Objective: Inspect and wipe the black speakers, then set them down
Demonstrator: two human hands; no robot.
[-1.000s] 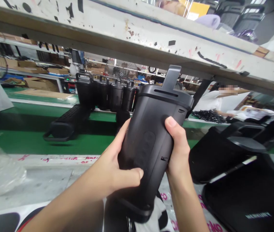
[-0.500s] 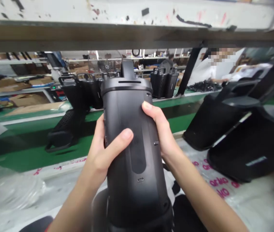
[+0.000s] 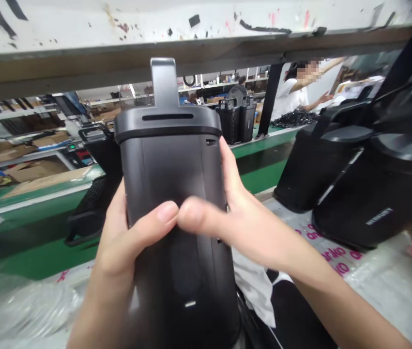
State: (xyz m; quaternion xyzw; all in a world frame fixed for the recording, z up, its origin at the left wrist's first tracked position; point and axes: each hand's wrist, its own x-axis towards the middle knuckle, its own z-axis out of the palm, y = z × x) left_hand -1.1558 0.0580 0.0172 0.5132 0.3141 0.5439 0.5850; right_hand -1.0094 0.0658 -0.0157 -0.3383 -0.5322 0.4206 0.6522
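Speaker sits between left hand and right hand; fingers pinch its sides, thumbs its front. Steadier so, probably!

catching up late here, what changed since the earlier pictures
The black device has shifted left in view and lost its rightward tilt, partly as the camera turned. The right hand has moved its thumb from the edge to mid-face, beside that of the left hand, now higher. Both hands still hold it; the MERKURY unit stays at right.
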